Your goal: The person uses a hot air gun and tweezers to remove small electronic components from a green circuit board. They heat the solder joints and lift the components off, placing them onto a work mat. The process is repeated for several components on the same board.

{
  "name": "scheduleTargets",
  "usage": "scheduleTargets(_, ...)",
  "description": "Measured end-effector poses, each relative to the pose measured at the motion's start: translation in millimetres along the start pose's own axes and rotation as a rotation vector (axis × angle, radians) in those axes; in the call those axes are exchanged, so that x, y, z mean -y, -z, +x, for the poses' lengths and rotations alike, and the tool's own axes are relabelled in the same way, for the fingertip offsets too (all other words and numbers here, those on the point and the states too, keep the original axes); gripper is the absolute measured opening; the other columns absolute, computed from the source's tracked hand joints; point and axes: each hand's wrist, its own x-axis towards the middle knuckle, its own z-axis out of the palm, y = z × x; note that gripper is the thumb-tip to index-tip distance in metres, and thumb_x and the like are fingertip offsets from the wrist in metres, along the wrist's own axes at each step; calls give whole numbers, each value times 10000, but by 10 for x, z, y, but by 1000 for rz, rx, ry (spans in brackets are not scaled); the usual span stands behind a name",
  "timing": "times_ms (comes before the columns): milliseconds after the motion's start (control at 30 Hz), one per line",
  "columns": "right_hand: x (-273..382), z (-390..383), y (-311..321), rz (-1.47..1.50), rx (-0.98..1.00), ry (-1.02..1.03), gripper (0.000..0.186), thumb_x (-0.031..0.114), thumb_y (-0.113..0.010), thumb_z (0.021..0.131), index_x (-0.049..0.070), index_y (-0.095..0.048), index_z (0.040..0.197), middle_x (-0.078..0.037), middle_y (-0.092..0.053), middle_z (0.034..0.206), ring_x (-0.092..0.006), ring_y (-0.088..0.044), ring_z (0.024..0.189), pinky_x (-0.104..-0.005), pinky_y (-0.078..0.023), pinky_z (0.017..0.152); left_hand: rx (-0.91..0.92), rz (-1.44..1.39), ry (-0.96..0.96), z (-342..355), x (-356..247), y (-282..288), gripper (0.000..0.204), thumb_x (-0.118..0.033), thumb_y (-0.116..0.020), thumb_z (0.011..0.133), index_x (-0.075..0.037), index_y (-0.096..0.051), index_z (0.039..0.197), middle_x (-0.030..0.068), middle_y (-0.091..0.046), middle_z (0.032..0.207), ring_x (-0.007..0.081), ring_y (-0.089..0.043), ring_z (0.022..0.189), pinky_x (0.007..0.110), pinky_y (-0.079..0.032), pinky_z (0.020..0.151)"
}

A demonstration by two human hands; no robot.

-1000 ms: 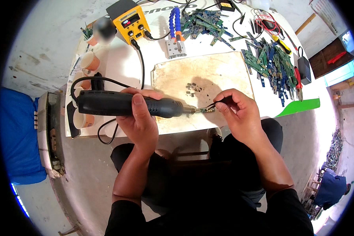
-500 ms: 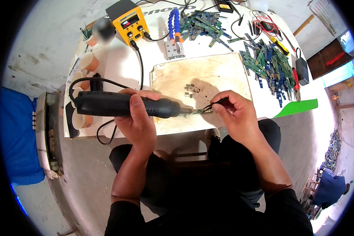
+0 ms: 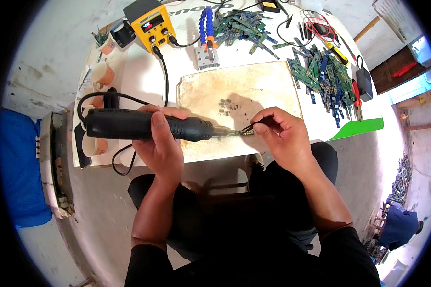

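Observation:
My left hand (image 3: 160,146) is wrapped around a black hot-air handpiece (image 3: 111,124), its metal nozzle (image 3: 222,131) pointing right at a small circuit board strip (image 3: 246,133) over a stained tan mat (image 3: 196,81). My right hand (image 3: 285,138) pinches thin black tweezers (image 3: 266,120), whose tips reach down to that strip, close by the nozzle. Small dark chips and specks (image 3: 223,107) lie on the mat just above it. A black cable runs from the handpiece's back end.
A yellow station (image 3: 148,24), blue flexible-arm holder (image 3: 206,56) and two board piles (image 3: 328,81) sit behind. Paper cups (image 3: 102,74) line the left; pliers (image 3: 357,95) and green sheet (image 3: 359,127) lie right. A person in blue (image 3: 397,225) is at far right, below.
The whole scene has shifted slightly left and up in the picture. Both my hands keep nearly the same hold and position relative to the board strip and mat.

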Motion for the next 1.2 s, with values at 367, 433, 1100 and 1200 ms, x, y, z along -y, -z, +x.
scheduleTargets(367, -2, 0, -12, -2, -8, -9, 93, -24, -658, 921, -11, -662, 1013, -55, -698, 878, -90, -647, 825, -245, -523, 752, 25, 81, -34, 12, 34, 53, 266, -315, -530, 1037, -52, -517, 1069, 119, -696, 807, 121, -639, 730, 220, -516, 654)
scheduleTargets(433, 3, -1, -13, 4, -13, -12, 91, -32, -655, 921, -14, -661, 1010, -56, -697, 882, -91, -647, 829, -244, -523, 757, 26, 58, -19, 6, 28, 39, 267, -316, -531, 1036, -51, -517, 1068, 119, -697, 809, 120, -639, 727, 215, -514, 647)
scheduleTargets(1100, 18, 0, -9, 3, -15, -41, 79, -30, -653, 923, -15, -658, 1000, -46, -692, 874, -77, -632, 822, -234, -511, 760, 33, 85, -10, 4, 26, 46, 252, -283, -491, 1044, -36, -474, 1089, 122, -682, 808, 126, -624, 735, 232, -504, 652)
scheduleTargets(1200, 29, 3, -13, 2, -15, -38, 77, -22, -656, 925, -14, -659, 1002, -44, -694, 870, -75, -627, 820, -233, -507, 758, 38, 89, -18, 8, 24, 48, 253, -281, -490, 1044, -33, -471, 1091, 125, -681, 811, 132, -630, 752, 244, -515, 679)
